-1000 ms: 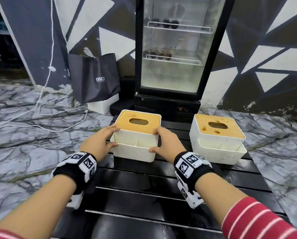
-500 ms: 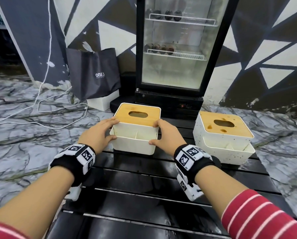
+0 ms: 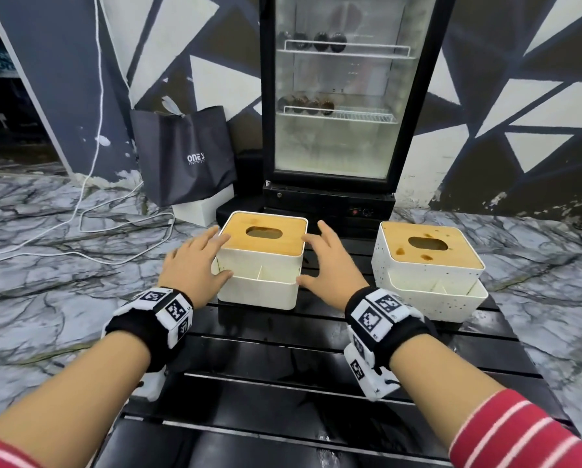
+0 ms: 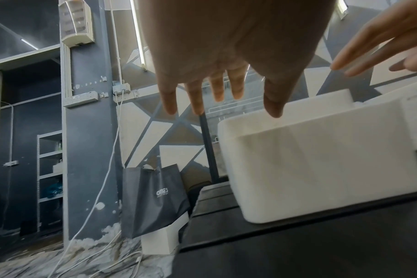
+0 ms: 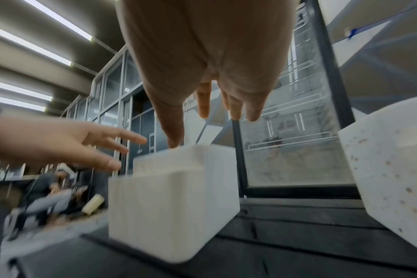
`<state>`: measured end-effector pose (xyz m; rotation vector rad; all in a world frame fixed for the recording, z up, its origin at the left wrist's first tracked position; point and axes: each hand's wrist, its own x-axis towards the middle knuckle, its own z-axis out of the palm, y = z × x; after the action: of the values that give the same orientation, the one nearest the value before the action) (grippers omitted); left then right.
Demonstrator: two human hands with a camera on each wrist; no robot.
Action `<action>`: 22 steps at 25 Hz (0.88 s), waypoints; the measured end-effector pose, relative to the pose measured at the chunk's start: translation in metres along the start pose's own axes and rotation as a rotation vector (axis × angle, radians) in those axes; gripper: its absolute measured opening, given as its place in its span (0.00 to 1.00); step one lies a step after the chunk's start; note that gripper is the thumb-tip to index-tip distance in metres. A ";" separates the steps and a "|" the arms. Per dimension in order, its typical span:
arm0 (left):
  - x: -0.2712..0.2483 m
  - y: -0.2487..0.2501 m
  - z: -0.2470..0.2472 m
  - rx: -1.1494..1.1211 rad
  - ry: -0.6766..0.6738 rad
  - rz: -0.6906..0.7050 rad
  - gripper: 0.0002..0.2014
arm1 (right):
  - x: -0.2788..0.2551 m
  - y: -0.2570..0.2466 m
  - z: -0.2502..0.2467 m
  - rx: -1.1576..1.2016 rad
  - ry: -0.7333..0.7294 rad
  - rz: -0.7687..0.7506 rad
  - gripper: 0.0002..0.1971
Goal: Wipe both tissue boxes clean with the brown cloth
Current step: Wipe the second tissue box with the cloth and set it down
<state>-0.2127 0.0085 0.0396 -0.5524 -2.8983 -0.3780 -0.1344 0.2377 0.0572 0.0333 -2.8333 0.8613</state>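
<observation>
Two white tissue boxes with wooden lids stand on a black slatted table [image 3: 283, 359]. The left tissue box [image 3: 261, 261] [image 4: 321, 163] [image 5: 174, 203] has a clean-looking lid. The right tissue box [image 3: 428, 265] [image 5: 388, 180] is speckled, with brown stains on its lid. My left hand [image 3: 195, 265] [image 4: 226, 75] hovers open just left of the left box, fingers straight. My right hand [image 3: 326, 261] [image 5: 202, 84] is open just right of the same box. Neither hand holds anything. No brown cloth is in view.
A glass-door fridge [image 3: 337, 106] stands right behind the table. A dark bag [image 3: 185, 153] and a white block [image 3: 200, 209] sit on the marble floor at the left, with white cables [image 3: 80, 228] trailing there. In the right wrist view a person [image 5: 45, 195] sits far off.
Both hands have let go of the left tissue box and spread a little away from its sides. The box stands on the table.
</observation>
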 end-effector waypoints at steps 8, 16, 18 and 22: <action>0.000 0.136 0.012 -0.103 -0.057 0.321 0.30 | -0.052 0.088 -0.097 -0.072 0.226 0.108 0.25; 0.001 0.247 0.048 0.001 -0.213 0.451 0.36 | -0.086 0.169 -0.130 -0.281 -0.006 0.272 0.34; 0.003 0.256 0.052 0.029 -0.233 0.454 0.35 | -0.087 0.178 -0.128 -0.287 -0.007 0.242 0.34; 0.009 0.260 0.053 -0.014 -0.224 0.459 0.32 | -0.089 0.186 -0.126 -0.250 0.083 0.219 0.32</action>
<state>-0.1281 0.2600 0.0465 -1.3003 -2.8448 -0.2819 -0.0401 0.4593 0.0422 -0.3427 -2.8787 0.5245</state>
